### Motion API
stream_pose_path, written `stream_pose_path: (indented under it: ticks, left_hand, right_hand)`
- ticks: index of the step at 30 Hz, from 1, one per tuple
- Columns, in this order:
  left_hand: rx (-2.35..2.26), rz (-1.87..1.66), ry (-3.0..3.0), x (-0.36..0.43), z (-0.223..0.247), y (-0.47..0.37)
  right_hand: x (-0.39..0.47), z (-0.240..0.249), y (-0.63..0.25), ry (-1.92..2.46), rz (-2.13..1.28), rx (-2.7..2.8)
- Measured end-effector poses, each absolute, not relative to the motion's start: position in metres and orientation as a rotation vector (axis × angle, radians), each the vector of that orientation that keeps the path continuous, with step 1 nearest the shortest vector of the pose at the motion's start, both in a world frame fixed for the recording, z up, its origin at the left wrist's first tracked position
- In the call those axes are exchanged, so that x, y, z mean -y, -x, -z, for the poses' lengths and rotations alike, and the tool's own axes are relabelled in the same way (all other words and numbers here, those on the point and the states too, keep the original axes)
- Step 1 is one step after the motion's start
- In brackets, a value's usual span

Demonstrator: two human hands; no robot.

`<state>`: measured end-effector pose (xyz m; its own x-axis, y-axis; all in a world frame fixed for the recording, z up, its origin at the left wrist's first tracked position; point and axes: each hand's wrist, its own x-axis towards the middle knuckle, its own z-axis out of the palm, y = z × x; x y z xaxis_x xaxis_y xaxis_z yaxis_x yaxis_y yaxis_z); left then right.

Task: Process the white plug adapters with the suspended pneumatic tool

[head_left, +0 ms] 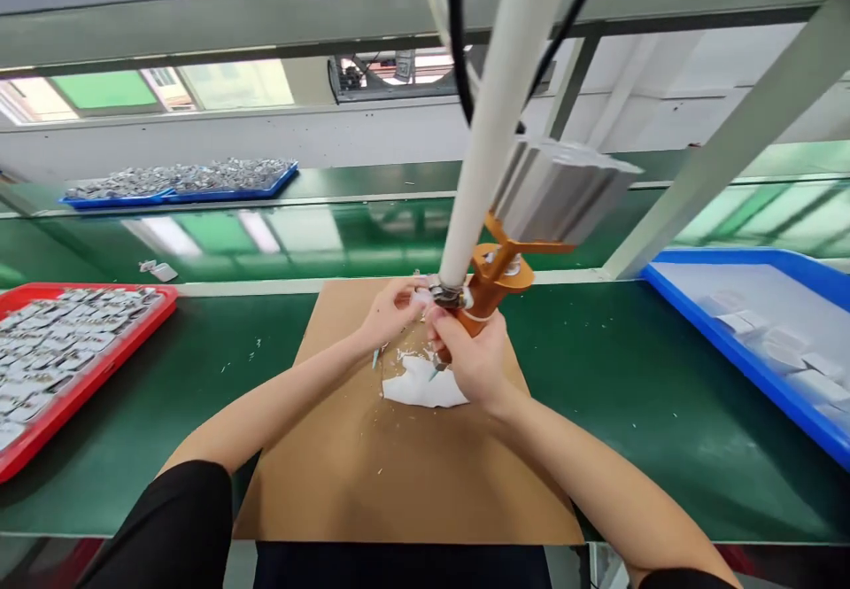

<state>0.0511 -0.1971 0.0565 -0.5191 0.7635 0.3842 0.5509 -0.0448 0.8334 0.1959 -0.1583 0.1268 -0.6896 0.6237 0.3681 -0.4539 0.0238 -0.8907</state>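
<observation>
An orange tool with a silver block hangs beside a thick white tube over the cardboard sheet. My right hand is wrapped round the lower part of the orange tool. To its left, my left hand pinches something small and whitish close to the tube's lower end; the fingers partly hide it. Under the hands, a torn white sheet lies on the cardboard, with small crumbs around it and the tool's tip just above.
A red tray of white parts stands at the left, and a blue tray with white pieces at the right. Behind, a blue tray holds small metal parts. A slanted metal post rises at the right.
</observation>
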Motion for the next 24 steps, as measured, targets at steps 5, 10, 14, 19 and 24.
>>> stream_pose_path:
  ticks: [5, 10, 14, 19, 24]
  left_hand:
    - [-1.976, -1.450, -1.511, 0.243, -0.023, -0.067]
    - [-2.207, -1.199, -1.861, 0.260, -0.013, -0.076]
    - [-2.337, -1.034, -2.080, 0.264, -0.011, -0.078]
    - [-2.261, -1.178, -1.921, 0.268, -0.011, -0.090]
    - [-2.117, -1.217, -1.961, 0.269, -0.017, -0.107]
  right_hand:
    - [0.154, -0.130, -0.197, 0.180, -1.732, 1.567]
    - [0.157, -0.135, -0.201, 0.211, -1.768, 1.530]
    - [0.160, -0.137, -0.206, 0.151, -1.749, 1.563]
    - [0.159, -0.138, -0.212, 0.073, -1.731, 1.625]
    - [0.160, -0.142, -0.210, 0.023, -1.672, 1.624]
